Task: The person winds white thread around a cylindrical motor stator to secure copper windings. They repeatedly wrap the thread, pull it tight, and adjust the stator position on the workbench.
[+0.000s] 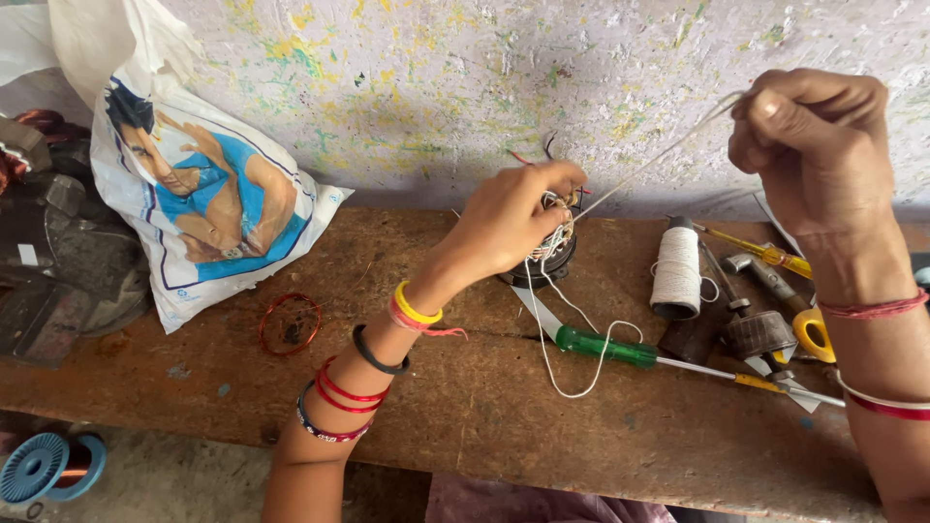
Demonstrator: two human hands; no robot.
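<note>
Two hands are at work over the brown counter [465,426]. The left hand [513,218] is closed over one small dark round coil assembly [547,254], its fingertips pressed on top where the pale windings show. The right hand [814,140] is raised up and to the right of it, fingers pinched tight on one white thread [649,165] that runs taut from the coil assembly to this hand. A loose length of the same thread loops down across the counter below the left hand.

Just right of the left hand stands one spool of white thread [675,271]. Below it lies one screwdriver with a green handle [605,347]. Under the right hand lie one yellow-handled tool [765,255], a small hammer-like metal tool [765,276], and one yellow ring-shaped piece [814,334] beside a dark round metal part [760,331].

Left of the left forearm lies one ring of copper wire [289,323]. Further left, one white plastic bag [194,194] leans against the wall, rumpled, printed with a picture in blue and tan. At the lower left, below the counter, sits one blue reel [44,465] wound with copper wire.
</note>
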